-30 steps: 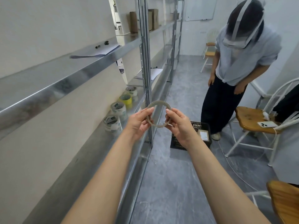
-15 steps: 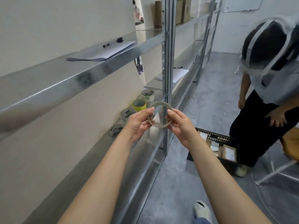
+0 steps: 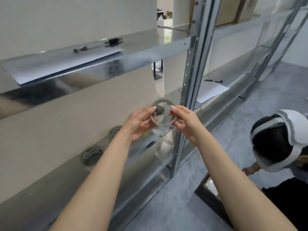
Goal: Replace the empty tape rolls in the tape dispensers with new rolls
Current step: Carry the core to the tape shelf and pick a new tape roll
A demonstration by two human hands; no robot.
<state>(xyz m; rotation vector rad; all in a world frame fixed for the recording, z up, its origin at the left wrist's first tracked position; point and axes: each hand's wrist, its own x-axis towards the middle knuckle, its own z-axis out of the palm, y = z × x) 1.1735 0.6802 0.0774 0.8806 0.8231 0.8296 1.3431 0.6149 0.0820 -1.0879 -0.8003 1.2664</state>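
Text, labels, brands, numbers: none was legible. Blurred surfaces checked: thin grey empty tape ring (image 3: 155,120), grey tape rolls (image 3: 92,155) on shelf, white paper sheet (image 3: 63,64), brown cardboard boxes (image 3: 233,12).

the upright post (image 3: 193,72) blocks the right side. tape rolls (image 3: 92,155) line the back of the lower shelf (image 3: 63,189), front strip free. the upper shelf (image 3: 133,59) overhangs.
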